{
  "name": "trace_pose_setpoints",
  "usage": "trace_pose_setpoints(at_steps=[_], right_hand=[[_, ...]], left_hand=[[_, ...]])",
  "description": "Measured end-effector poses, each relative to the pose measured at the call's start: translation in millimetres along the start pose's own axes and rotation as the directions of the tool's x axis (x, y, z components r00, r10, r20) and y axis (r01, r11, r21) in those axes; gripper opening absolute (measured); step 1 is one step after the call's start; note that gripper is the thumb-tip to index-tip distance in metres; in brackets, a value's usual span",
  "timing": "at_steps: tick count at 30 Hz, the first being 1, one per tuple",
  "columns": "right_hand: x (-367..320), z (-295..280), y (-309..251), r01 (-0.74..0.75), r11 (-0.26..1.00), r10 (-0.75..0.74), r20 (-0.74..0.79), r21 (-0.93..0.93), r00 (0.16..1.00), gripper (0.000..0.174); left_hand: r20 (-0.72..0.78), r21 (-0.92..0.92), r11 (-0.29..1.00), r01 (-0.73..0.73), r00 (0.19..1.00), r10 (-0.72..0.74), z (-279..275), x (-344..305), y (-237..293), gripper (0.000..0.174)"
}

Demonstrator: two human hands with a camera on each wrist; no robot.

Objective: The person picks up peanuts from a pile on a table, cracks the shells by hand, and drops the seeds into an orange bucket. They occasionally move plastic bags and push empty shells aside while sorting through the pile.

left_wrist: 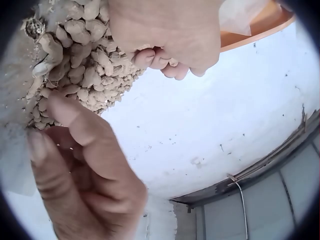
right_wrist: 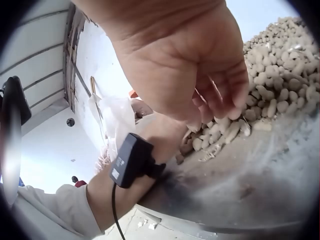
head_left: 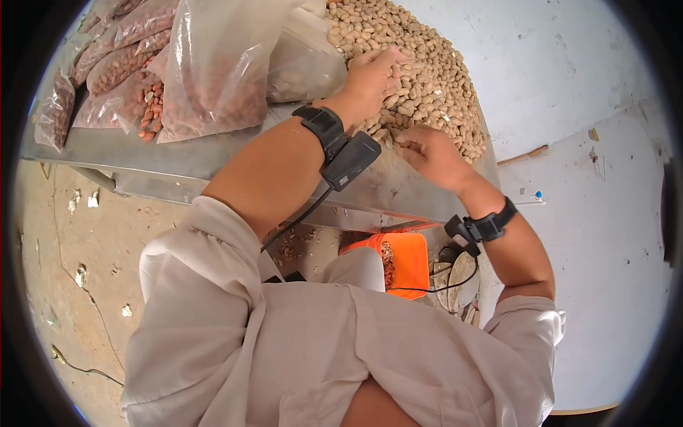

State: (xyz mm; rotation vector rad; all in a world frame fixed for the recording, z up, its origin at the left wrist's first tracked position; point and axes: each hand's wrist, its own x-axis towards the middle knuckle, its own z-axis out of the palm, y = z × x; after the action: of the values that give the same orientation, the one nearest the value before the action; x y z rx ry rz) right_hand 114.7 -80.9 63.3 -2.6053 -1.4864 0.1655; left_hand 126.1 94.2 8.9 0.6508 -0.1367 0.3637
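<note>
In the head view my left hand (head_left: 373, 80) is over the near side of a heap of unshelled peanuts (head_left: 434, 85). Its fingers curl into the palm, and the left wrist view gives a glimpse of a small tan bit, like a peanut, between the fingers of this hand (left_wrist: 167, 35). My right hand (head_left: 435, 158) is lower, at the heap's near edge on the metal table (head_left: 206, 153). In the left wrist view the right hand (left_wrist: 95, 170) has thumb and forefinger apart beside the peanuts (left_wrist: 80, 60). The right wrist view has its fingers (right_wrist: 225, 97) bent loosely towards the heap.
Clear plastic bags (head_left: 220, 71) of reddish shelled peanuts stand on the table's left, with loose red kernels (head_left: 151, 110) among them. Below the table edge is an orange bucket (head_left: 409, 263) holding reddish bits. A pale wall (head_left: 569, 85) rises at the right. Cables run from both wrist cameras.
</note>
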Motion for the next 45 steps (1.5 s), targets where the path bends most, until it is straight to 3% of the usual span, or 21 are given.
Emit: trace_pose_setpoints(at_steps=[7,10,13,16,19,22,28,31,40,43,45], right_hand=[[17.5,46.6,23.5,0.049,0.968,-0.115,-0.259,-0.247,0.959,0.027],[18.2,49.1,25.3,0.026,0.962,-0.103,-0.275,-0.271,0.956,0.020],[17.4,42.5,25.9,-0.011,0.980,-0.038,-0.241,-0.197,0.970,0.015],[15.7,34.6,20.4,0.052,0.997,-0.066,-0.301,-0.055,0.951,0.012],[16.0,41.6,7.7,0.118,0.957,-0.048,-0.258,0.264,0.965,0.014],[20.4,56.3,1.2,0.342,0.932,-0.291,-0.322,0.116,0.901,0.015],[18.5,55.2,-5.0,0.271,0.959,-0.245,-0.248,0.080,0.937,0.014],[16.5,56.0,4.7,0.316,0.947,-0.293,-0.260,0.051,0.920,0.013],[-3.3,49.6,16.0,0.185,0.945,-0.103,-0.289,0.269,0.952,0.013],[-2.7,57.3,18.0,0.282,0.945,-0.224,-0.295,0.168,0.929,0.013],[-2.6,62.6,18.7,0.266,0.956,-0.214,-0.323,0.127,0.922,0.017]], left_hand=[[0.019,0.008,1.000,0.025,1.000,-0.025,-0.1,-2.4,1.9,0.035],[0.016,0.016,0.999,0.031,0.999,-0.031,-0.9,-1.1,1.4,0.035],[0.017,0.014,0.999,0.049,0.999,-0.049,-0.6,-0.4,1.4,0.035],[0.013,-0.008,0.998,0.056,0.998,-0.056,0.0,-0.2,1.8,0.034],[0.023,-0.037,0.999,0.037,0.999,-0.036,-0.2,1.8,2.7,0.034],[0.074,-0.061,0.998,0.029,0.997,-0.025,-3.9,5.4,5.9,0.035],[0.103,-0.085,0.996,0.040,0.994,-0.031,-6.5,8.6,8.2,0.035],[0.102,-0.100,0.994,0.053,0.994,-0.042,-5.8,8.2,9.6,0.034],[0.123,-0.082,0.993,0.081,0.990,-0.070,-7.0,8.7,7.3,0.033],[0.118,-0.050,0.995,0.083,0.990,-0.077,-6.5,8.4,5.8,0.033],[0.124,-0.022,0.996,0.087,0.989,-0.084,-7.8,9.6,3.8,0.034]])
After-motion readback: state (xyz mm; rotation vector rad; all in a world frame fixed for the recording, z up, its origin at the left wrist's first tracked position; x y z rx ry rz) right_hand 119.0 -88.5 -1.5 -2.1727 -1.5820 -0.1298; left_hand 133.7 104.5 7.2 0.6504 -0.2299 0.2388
